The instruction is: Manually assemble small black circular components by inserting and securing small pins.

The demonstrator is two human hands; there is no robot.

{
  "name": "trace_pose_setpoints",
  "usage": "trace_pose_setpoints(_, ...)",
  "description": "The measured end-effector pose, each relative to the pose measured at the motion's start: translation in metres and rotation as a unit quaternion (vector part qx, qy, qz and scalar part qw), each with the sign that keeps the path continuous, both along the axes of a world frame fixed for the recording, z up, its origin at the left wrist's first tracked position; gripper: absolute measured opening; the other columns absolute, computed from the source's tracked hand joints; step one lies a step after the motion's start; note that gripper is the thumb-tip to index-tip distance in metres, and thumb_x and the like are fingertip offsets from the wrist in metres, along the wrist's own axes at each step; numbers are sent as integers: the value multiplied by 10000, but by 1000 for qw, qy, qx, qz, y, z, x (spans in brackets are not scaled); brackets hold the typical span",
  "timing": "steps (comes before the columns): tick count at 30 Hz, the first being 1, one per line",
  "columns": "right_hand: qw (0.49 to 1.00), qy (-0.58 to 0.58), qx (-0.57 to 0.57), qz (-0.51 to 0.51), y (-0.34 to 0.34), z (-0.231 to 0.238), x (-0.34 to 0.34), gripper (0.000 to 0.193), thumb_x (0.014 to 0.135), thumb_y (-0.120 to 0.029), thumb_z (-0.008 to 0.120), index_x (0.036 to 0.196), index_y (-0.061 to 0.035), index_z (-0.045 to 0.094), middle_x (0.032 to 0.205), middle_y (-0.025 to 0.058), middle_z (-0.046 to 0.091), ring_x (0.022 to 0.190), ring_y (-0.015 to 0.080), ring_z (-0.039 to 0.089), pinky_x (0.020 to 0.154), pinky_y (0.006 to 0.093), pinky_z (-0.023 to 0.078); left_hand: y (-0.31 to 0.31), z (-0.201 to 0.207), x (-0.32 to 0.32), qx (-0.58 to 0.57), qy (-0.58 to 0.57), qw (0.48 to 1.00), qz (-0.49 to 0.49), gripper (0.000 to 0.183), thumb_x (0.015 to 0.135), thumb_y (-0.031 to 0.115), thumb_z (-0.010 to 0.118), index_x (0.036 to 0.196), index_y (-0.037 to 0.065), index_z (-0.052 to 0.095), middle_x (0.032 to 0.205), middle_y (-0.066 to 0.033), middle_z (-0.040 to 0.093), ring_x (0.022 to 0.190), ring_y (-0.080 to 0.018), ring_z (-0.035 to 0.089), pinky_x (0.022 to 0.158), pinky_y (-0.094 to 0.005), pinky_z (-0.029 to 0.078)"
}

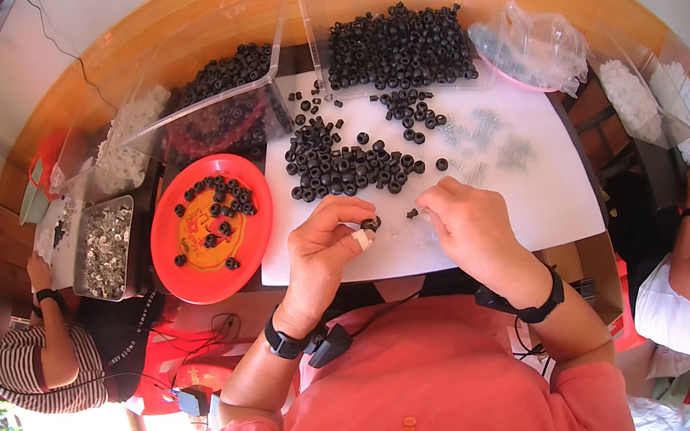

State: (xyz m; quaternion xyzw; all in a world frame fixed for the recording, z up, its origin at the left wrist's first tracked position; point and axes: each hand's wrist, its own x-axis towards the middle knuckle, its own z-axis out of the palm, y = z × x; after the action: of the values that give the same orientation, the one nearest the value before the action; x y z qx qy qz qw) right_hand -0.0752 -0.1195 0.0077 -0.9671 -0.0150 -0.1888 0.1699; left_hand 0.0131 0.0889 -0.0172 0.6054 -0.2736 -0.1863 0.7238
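Note:
My left hand (315, 245) is closed in a pinch on a black knob-like part (371, 222), held just above the white tabletop (542, 209). White tape wraps a fingertip there. To its right, my right hand (478, 232) has thumb and forefinger pressed together; whatever lies between them is too small to name. A small black piece (412, 214) shows just left of those fingertips. Beyond both hands spreads a loose heap of black round parts (339, 166). Several tiny silvery-grey pieces (483, 129) lie scattered at the right of the heap.
A red oval tray (163, 251) with several black parts stands left. Behind are a clear bin of black parts (406, 46), another bin (228, 73) and a plastic bag (540, 44). A metal tray (120, 289) holds small pieces. Other people sit at far left and right.

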Motion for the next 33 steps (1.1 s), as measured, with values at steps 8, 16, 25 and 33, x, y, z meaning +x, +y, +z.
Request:
trace_pose_setpoints(8, 979, -56, -195, 36, 19, -12, 11, 103, 725, -135, 653, 777, -48, 637, 788, 95, 591, 690, 238, 621, 591, 364, 479, -4, 1, -6, 71, -108, 992, 10, 225, 846, -61, 669, 1062, -7, 697, 1151, -81, 614, 1002, -153, 595, 870, -261, 490)
trace_pose_setpoints(16, 974, -36, -215, 63, 11, -9, 6, 105, 739, -137, 636, 785, -50, 600, 830, 91, 561, 727, 242, 579, 627, 360, 444, -8, 6, -14, 103, -183, 978, 11, 245, 798, -64, 677, 1036, -4, 692, 1003, -69, 641, 915, -160, 585, 804, -274, 470)
trace_pose_setpoints(25, 966, -151, -191, 87, 9, -23, 18, 106, 737, -130, 644, 767, -30, 663, 794, 79, 549, 793, 235, 550, 731, 370, 411, -22, -4, 8, 133, -254, 956, 56, 247, 805, -40, 673, 1048, -3, 688, 1150, -124, 671, 1091, -224, 600, 958, -330, 477)
trace_pose_setpoints(33, 972, -143, -152, 111, 7, -20, 16, 94, 734, -132, 636, 752, -42, 654, 801, 81, 548, 805, 241, 543, 720, 372, 400, -16, 2, -1, 97, -216, 966, 99, 241, 817, -58, 659, 1051, -10, 693, 1183, -98, 645, 995, -154, 572, 877, -287, 478)
